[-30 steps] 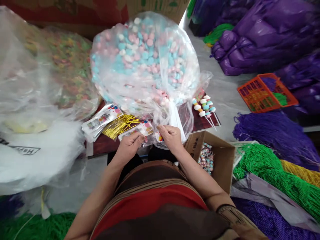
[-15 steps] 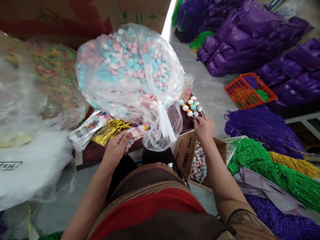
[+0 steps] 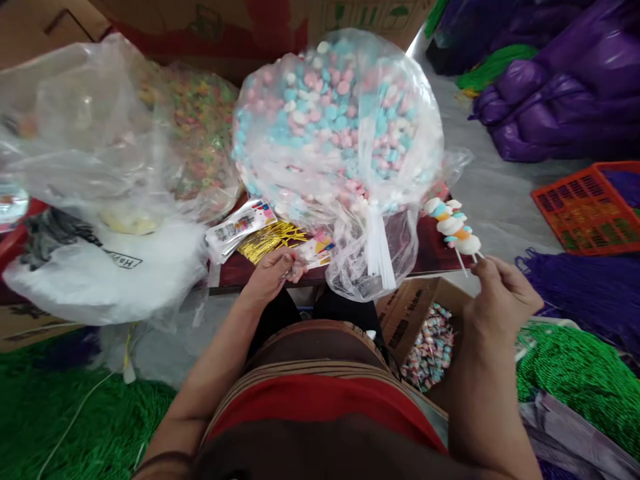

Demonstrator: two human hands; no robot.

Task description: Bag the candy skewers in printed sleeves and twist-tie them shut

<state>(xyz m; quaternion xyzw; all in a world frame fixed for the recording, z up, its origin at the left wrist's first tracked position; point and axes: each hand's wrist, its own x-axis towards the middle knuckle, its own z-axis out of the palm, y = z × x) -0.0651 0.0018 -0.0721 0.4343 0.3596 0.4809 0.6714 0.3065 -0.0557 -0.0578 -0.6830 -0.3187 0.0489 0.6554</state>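
My right hand [image 3: 500, 283] pinches the white stick of a candy skewer [image 3: 468, 244], raised off the table's right end. Other skewers [image 3: 440, 210] of white, blue and orange pieces lie just behind it. My left hand [image 3: 273, 273] is closed on a clear printed packet [image 3: 315, 251] at the table's front edge. Beside that hand are gold twist ties [image 3: 267, 241] and a stack of silver printed packets [image 3: 237, 230]. Between my hands, a bundle of white sticks [image 3: 380, 250] rests in the mouth of a big clear bag of pink, blue and white candies [image 3: 335, 120].
An open carton [image 3: 410, 310] of wrapped candies stands below the table [image 3: 435, 257]. Bags of colourful candy [image 3: 200, 133] and white material [image 3: 110, 280] are on the left. An orange basket [image 3: 590, 207] and purple bundles [image 3: 555, 100] are at the right.
The view has swung left. My right hand has lifted a skewer toward me from the others. My left hand keeps hold of the packet.
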